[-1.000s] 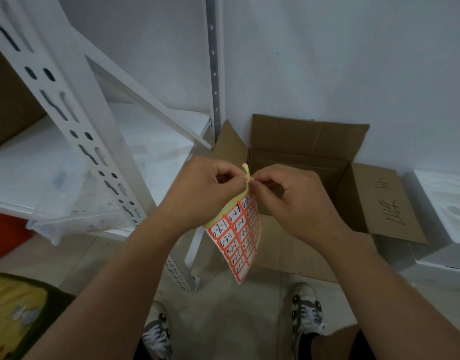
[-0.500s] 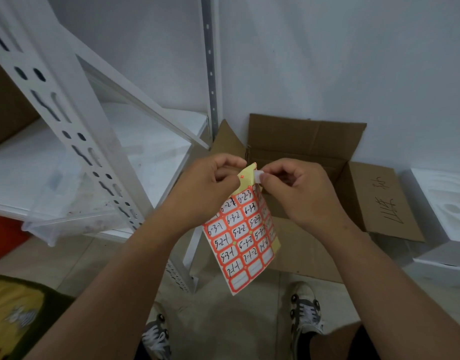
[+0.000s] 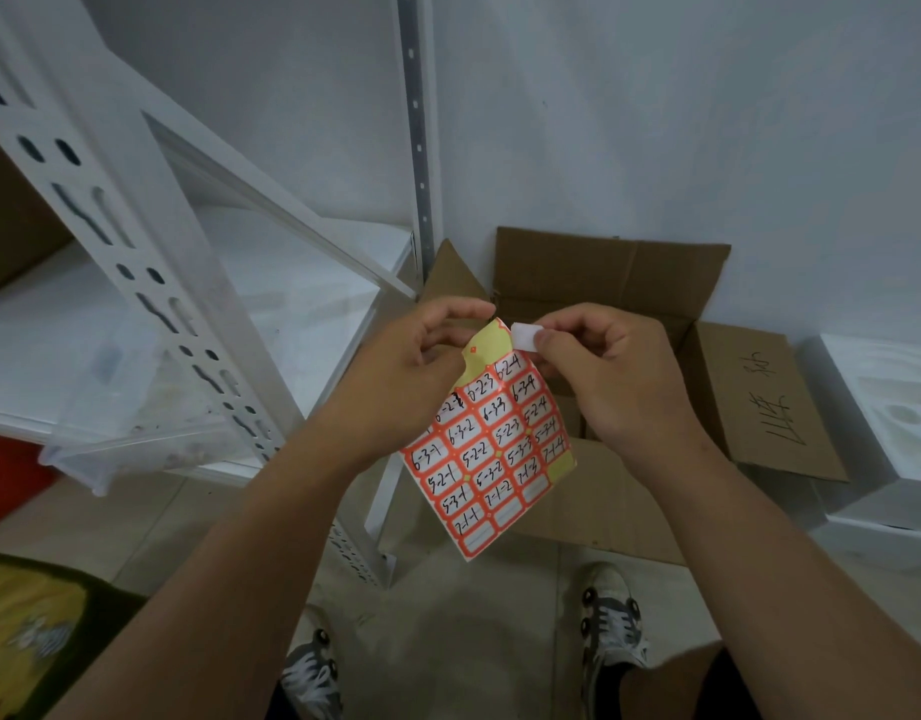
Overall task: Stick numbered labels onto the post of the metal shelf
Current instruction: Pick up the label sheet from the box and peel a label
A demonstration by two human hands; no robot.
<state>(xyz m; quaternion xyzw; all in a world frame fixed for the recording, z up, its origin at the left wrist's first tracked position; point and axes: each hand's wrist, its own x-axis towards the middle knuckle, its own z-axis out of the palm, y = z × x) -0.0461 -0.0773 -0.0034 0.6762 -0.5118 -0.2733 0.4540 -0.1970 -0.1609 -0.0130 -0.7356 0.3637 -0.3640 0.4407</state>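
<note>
A thin, bendy label sheet [image 3: 492, 449] is held up in the middle of the view; its backing is shiny yellow paper, and it is covered with small orange-edged boxes with white middles; numbers are written in the boxes by hand in black. The top left corner of the sheet is bare yellow and curls over a little. That top part is pinched by the left hand [image 3: 422, 366]; the thumb and fingers are curled round the paper edge, and the sheet hangs down from them. Just to the right, one small white label [image 3: 524, 337] is pinched between the thumb and first finger of the right hand [image 3: 609, 376]; the other fingers are curled in; the label is flat, shaped like a little box, and its blank side is seen; it sits just beside the top of the sheet.

The white metal shelf post [image 3: 130, 262] is seen on the left, well apart from the label; it is hard and smooth, with round and long holes punched in it. A brown cardboard box [image 3: 614, 283] with open flaps is seen behind the hands; a clear plastic tub [image 3: 110, 433] is seen on the low shelf.
</note>
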